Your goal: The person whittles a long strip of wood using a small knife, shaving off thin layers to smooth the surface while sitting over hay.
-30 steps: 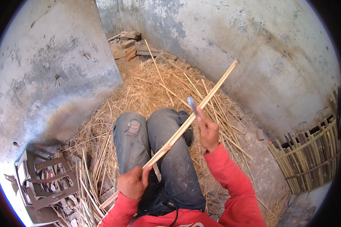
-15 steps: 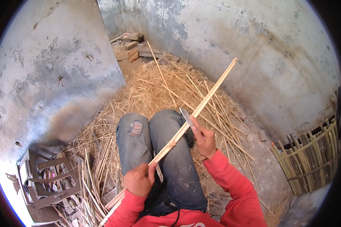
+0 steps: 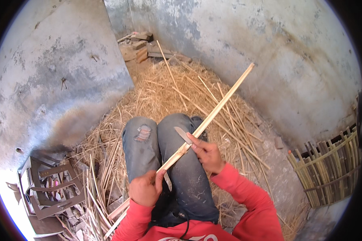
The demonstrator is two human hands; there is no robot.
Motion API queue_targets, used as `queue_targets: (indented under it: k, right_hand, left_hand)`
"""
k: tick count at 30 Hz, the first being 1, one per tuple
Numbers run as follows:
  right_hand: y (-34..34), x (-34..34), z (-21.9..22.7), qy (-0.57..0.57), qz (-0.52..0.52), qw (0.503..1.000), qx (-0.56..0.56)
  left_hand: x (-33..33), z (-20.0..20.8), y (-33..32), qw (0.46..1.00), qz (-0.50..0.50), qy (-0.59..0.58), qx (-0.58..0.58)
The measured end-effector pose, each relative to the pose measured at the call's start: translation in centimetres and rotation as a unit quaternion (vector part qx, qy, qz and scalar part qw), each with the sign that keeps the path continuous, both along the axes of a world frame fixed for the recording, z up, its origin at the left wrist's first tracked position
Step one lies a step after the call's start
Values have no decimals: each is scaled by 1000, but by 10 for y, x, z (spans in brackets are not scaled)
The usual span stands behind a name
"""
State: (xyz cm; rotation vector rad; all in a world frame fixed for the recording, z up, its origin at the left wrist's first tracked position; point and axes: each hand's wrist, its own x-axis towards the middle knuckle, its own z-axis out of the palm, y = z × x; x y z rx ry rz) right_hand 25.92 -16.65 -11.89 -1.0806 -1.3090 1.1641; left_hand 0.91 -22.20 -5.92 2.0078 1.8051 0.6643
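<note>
A long, pale split bamboo strip [image 3: 219, 107] runs slantwise across my lap, its far end raised toward the right wall. My left hand [image 3: 145, 188] is closed round the strip's near part, above my thighs. In my right hand [image 3: 208, 155] is a knife [image 3: 183, 135], its short metal blade pointing up and left across the strip. The fingers hide the knife's handle. Just nearer than the blade, a rough, frayed node [image 3: 182, 150] shows on the strip. Below my left hand hangs a narrow pale piece [image 3: 167, 181] that I cannot make out.
Straw-like shavings [image 3: 149, 98] and loose bamboo strips [image 3: 237, 134] cover the floor around my legs. A slatted bamboo basket [image 3: 330, 170] stands at the right wall. A broken dark frame [image 3: 54, 188] lies at left. Bricks [image 3: 141, 46] are piled at the far corner.
My right hand has drawn the knife along the strip toward me, down and left. The blade now lies flatter, close to the node. My left hand has stayed nearly in place.
</note>
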Motion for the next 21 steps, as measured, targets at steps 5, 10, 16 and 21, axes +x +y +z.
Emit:
queue_targets:
  k: [5,10,16,21]
  right_hand:
    - [3,6,-2,19,4,999,-36]
    - [10,14,-5,-33,-78,989,124]
    - [31,59,-11,-51,-205,976,60]
    - [19,16,-6,-154,-156,960,174]
  left_hand:
    - [-29,-3,-15,996,-53,-70,30]
    - [-133,-4,-75,991,-33,-69,-106]
    - [-179,-18,-95,994,36,-54,-90]
    - [-155,-40,-86,996,16,-54,-75]
